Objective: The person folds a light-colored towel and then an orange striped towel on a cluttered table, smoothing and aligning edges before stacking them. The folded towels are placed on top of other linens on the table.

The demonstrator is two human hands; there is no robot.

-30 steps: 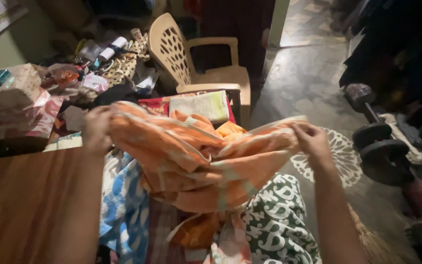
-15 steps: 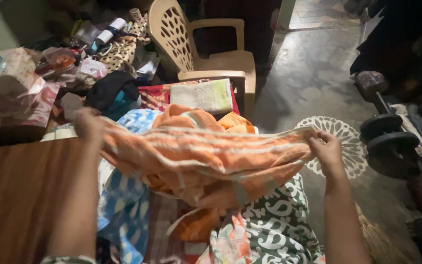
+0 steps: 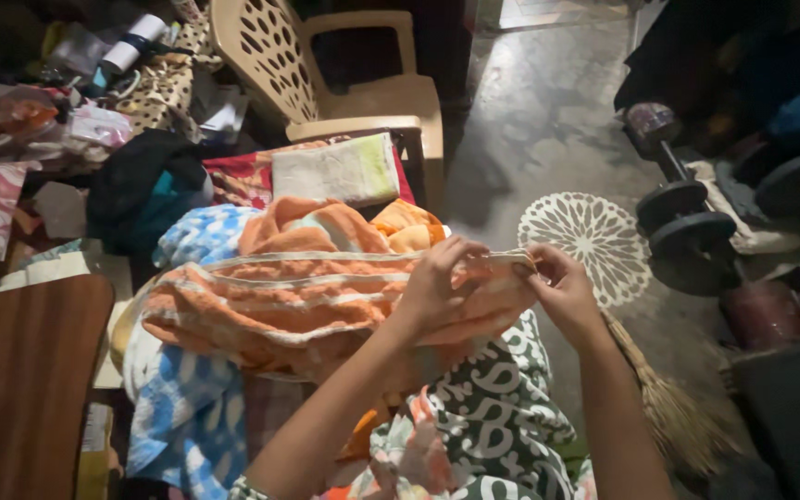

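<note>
In the head view, an orange striped towel (image 3: 298, 301) is held up above a heap of clothes, its two corners brought together at the right end. The left hand (image 3: 442, 282) is closed on that folded edge, the grip pinching the cloth. The right hand (image 3: 562, 287) meets it just beside, fingers pinched on the same corner. Beneath lie a blue patterned cloth (image 3: 187, 417) and a green patterned cloth (image 3: 488, 417). A beige plastic chair (image 3: 326, 74) stands behind, dumbbells (image 3: 687, 208) on the floor to the right.
</note>
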